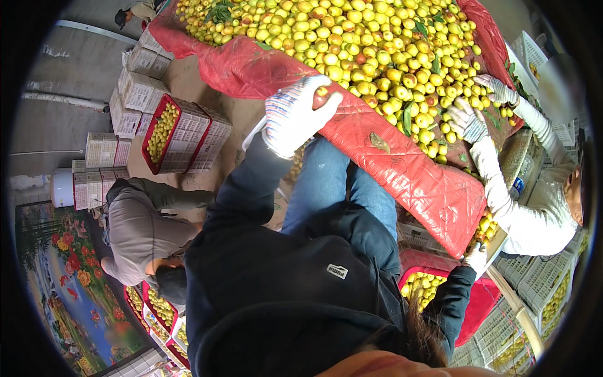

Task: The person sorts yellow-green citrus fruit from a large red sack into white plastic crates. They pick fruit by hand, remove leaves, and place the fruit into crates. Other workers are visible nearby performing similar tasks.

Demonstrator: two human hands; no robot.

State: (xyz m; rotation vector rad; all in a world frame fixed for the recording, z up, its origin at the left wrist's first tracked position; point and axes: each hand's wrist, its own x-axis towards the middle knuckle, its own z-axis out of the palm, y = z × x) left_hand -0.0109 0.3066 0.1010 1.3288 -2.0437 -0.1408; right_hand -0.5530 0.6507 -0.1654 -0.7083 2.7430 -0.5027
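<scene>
My left hand [301, 115], in a white knit glove with coloured stripes, is above the near edge of a red quilted cloth [400, 169]. A small green and reddish fruit [321, 91] shows between its thumb and fingers. Past the cloth lies a large heap of yellow-green, jujube-like fruits [367, 42] with some leaves. At lower right, my gloved right hand [476, 257] is beside the cloth's corner, at the edge of a pale container holding more fruits [486, 227]; its fingers are partly hidden. Below it sits a red-lined crate of fruits [424, 285].
A person's striped-gloved hands [468, 122] reach into the heap from the right. Another person [146, 226] bends over at left, near filled crates [160, 306]. Stacked white crates [141, 94] stand at upper left, beside a red-rimmed crate of fruits [162, 134]. A pale pole [516, 308] slants at lower right.
</scene>
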